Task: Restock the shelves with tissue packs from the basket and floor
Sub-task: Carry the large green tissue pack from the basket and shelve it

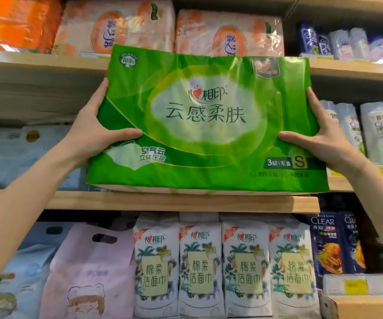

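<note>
Far left, top shelf: orange tissue pack (13,21), next to it two peach-orange tissue packs (116,26). Middle shelf left: blurred pale blue packs (13,153), can't read them. Lower left: pink handle-cut pack (89,268) with a bear drawing.

Left hand (96,132) grips the left edge of the green tissue pack (206,120), thumb across the front face, fingers hidden behind. Pack is large, front face to the camera, held upright at the middle shelf opening; its bottom edge sits at or just over the wooden shelf board (162,202), contact unclear. It covers most of the middle bay and its top overlaps the upper shelf edge.

Below it: row of four white face-towel packs (222,268), standing side by side.

Right hand (324,139) clamps the pack's right edge, thumb on the front, fingers up the side.

Right bay: white shampoo bottles (374,134) at mid level, dark blue CLEAR bottles (337,242) below, yellow price tags (370,286) on the shelf lip.
</note>
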### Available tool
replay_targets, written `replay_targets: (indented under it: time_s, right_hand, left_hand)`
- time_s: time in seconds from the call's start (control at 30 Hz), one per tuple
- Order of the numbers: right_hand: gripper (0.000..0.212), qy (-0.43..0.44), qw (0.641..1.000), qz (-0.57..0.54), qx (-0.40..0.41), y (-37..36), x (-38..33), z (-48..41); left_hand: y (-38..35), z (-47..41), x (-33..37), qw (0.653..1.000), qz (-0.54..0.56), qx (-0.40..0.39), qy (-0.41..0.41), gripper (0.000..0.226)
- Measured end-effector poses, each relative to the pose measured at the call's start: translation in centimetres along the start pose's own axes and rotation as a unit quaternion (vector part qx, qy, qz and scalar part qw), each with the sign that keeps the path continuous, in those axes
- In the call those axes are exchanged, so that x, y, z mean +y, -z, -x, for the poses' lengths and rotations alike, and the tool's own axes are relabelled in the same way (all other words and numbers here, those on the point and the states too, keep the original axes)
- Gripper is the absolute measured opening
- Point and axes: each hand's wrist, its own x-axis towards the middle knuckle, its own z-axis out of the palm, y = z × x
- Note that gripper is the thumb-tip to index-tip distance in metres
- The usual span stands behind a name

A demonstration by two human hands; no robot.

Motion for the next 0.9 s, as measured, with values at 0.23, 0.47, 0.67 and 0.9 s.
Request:
replay_targets:
  time_s: [0.23, 0.47, 0.67, 0.9]
  right_hand:
    - [0.118, 0.045, 0.997, 0.038, 0.042, -0.8, -0.3, 1.5]
    - [0.124, 0.107, 0.984, 0.105, 0.097, -2.0, -0.9, 1.2]
    - [0.126, 0.126, 0.980, 0.102, 0.114, -3.4, 0.9, 0.6]
    - [0.127, 0.142, 0.975, 0.108, 0.133, -3.3, 2.6, -0.4]
  left_hand:
    - [0.5, 1.3, 0.1, 0.998, -0.021, 0.011, -0.058, 0.118]
    - [0.9, 0.5, 0.0, 0.987, -0.091, 0.049, -0.127, 0.121]
    - [-0.5, 0.7, -2.2, 0.987, -0.101, 0.036, -0.121, 0.127]
    - [-2.1, -0.5, -3.4, 0.979, -0.132, 0.054, -0.147, 0.129]
